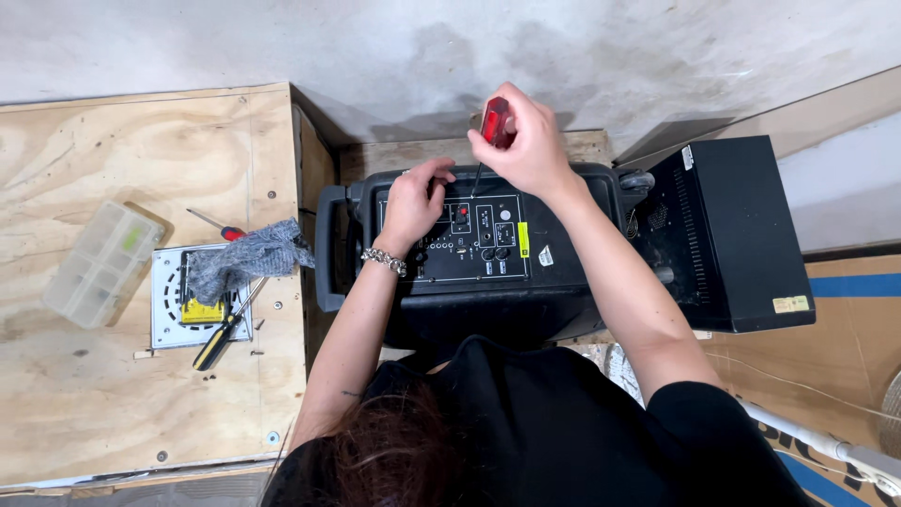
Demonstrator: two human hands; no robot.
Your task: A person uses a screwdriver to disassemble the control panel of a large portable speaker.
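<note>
A black portable speaker (563, 272) lies on its back, its control panel (474, 246) with knobs and a yellow sticker facing up. My right hand (526, 141) grips a red-handled screwdriver (496, 122), its shaft pointing down to the panel's upper edge. My left hand (413, 202), with a metal bracelet at the wrist, rests on the panel's upper left corner, fingers curled and touching it. My head and black shirt hide the speaker's near side.
A plywood bench (122, 394) on the left holds a clear compartment box (101, 265), a white plate (169, 324) under a grey cloth (249, 258), and two screwdrivers (221, 336). A black box (727, 235) stands at right, cardboard beyond it.
</note>
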